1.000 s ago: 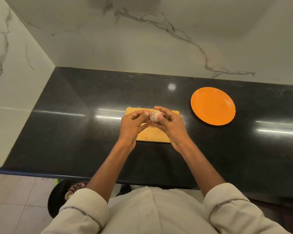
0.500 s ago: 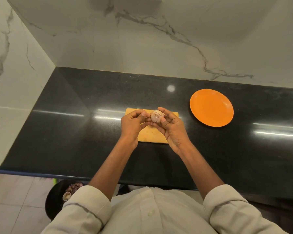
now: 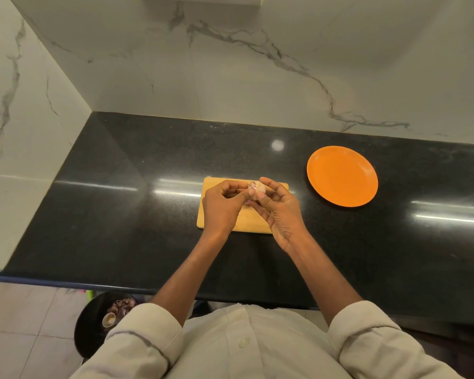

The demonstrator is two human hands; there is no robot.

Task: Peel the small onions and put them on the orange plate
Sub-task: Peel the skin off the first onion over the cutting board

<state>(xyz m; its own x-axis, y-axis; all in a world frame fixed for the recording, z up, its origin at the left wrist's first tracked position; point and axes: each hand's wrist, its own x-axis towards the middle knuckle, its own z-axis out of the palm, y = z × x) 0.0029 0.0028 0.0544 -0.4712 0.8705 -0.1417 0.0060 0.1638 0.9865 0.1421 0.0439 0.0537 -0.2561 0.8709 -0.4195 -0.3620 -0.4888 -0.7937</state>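
Observation:
A small pale pink onion (image 3: 256, 189) sits between my two hands, just above the wooden cutting board (image 3: 253, 224). My right hand (image 3: 281, 210) grips it with curled fingers and thumb. My left hand (image 3: 222, 205) pinches at its left side with thumb and fingertips, where a bit of skin shows. The orange plate (image 3: 342, 175) lies bare on the black counter, to the right of the board and apart from both hands.
The black stone counter (image 3: 121, 214) runs to marble walls at the back and left. Below its front edge, on the floor at the left, stands a dark bin (image 3: 93, 321) holding onion skins and scraps.
Both hands stay at the onion over the board. The fingers have shifted round it, turning it slightly; my left thumb now presses closer against its side.

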